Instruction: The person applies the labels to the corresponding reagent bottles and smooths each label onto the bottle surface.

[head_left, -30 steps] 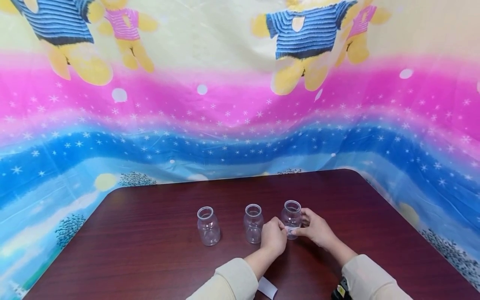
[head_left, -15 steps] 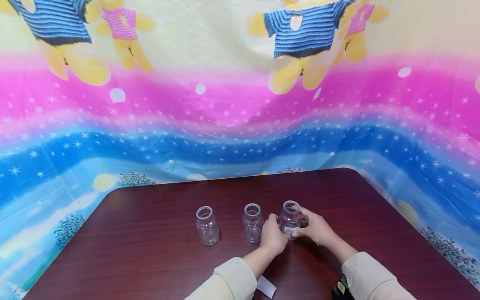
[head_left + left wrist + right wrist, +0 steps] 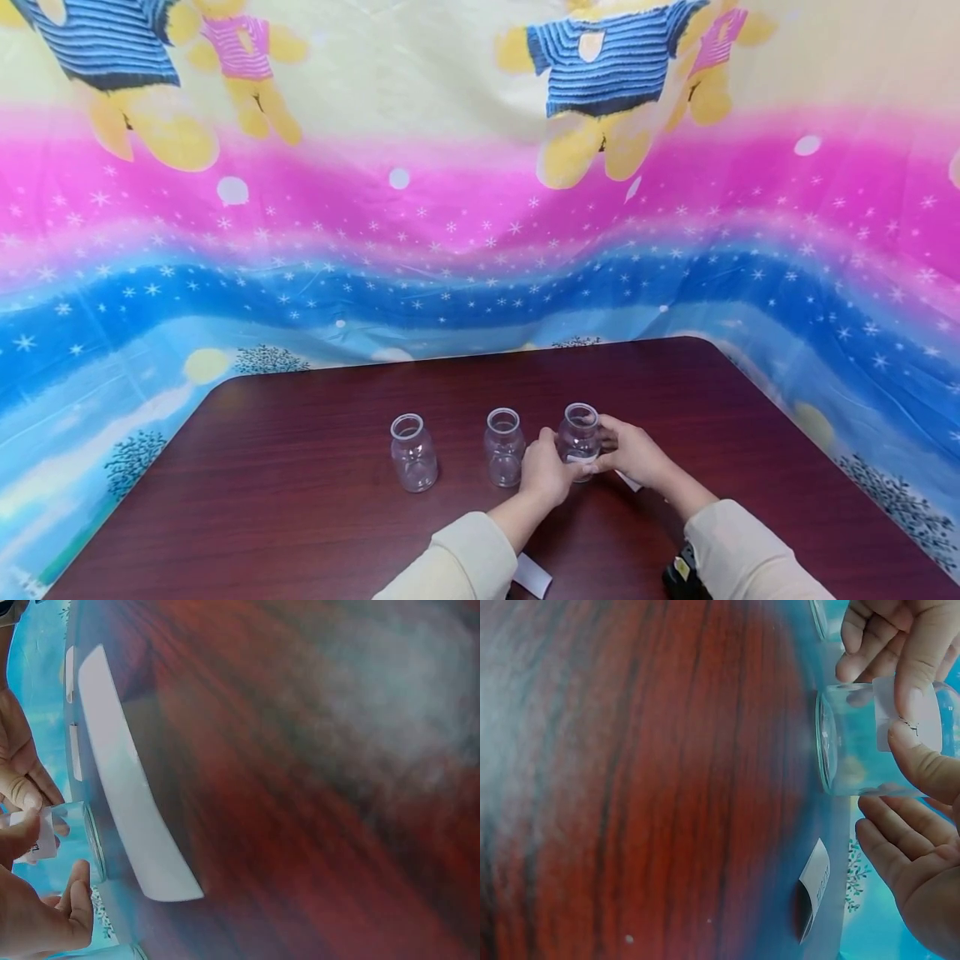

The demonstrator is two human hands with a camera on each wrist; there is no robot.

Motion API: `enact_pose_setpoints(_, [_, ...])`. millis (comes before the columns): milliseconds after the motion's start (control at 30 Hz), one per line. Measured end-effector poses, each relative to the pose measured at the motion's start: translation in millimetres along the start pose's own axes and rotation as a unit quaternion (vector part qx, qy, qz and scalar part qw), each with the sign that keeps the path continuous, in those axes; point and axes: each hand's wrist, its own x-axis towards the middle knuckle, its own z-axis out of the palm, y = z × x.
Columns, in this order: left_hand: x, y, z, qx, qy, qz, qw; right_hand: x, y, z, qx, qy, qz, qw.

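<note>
In the head view a clear glass jar [image 3: 580, 427] stands upright at the right end of a row of three. A white label [image 3: 885, 720] with dark print lies across its near side. My left hand [image 3: 545, 472] is at the jar's left side, its thumb pressing the label. From the right, my right hand [image 3: 637, 458] holds the jar, thumb on the label and fingers reaching behind. The two thumb tips meet over the print and hide part of it. The middle jar [image 3: 504, 446] is just left of my left hand, and the left jar [image 3: 415, 454] stands farther off.
A curled white paper strip [image 3: 135, 787] lies on the dark red table near my left sleeve. Beyond my right hand lies a smaller printed paper piece [image 3: 815, 885]. A black object [image 3: 682, 575] is beside my right sleeve. A patterned cloth [image 3: 450, 208] hangs behind the table.
My left thumb has slid rightward over the label to meet the right thumb. Earlier the left fingers pinched at the label's left end. A paper piece now shows under my right hand.
</note>
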Motion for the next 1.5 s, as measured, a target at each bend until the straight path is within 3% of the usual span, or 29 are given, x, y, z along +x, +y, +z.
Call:
enact_pose_setpoints(300, [1.9,-3.1,-1.8,0.017,0.015,0.026,0.9994,-0.3,-4.3,2.7,-0.009,0.013,0.008,0.9998])
enact_pose_setpoints(667, [3.6,-2.2,-8.8,-0.001,-0.022,0.027,0.9994,-1.4,-6.8,1.1,-0.010,0.025,0.023,0.9994])
enact_pose_setpoints(833, [3.1,-0.4,-9.3,-0.005,-0.037,0.014,0.9992,-2.3,-5.2,1.1,-0.014,0.029,0.032,0.9990])
enact_pose_setpoints(1200, [3.0,-4.6,-7.4,-0.017,-0.024,0.024,0.9993,-1.5,-3.2,5.3,-0.030,0.034,0.013,0.9989])
enact_pose_setpoints(1500, [1.6,-7.5,-4.8,-0.045,-0.035,0.015,0.9983,-1.4,-2.0,-1.3,0.028,-0.021,0.028,0.9990])
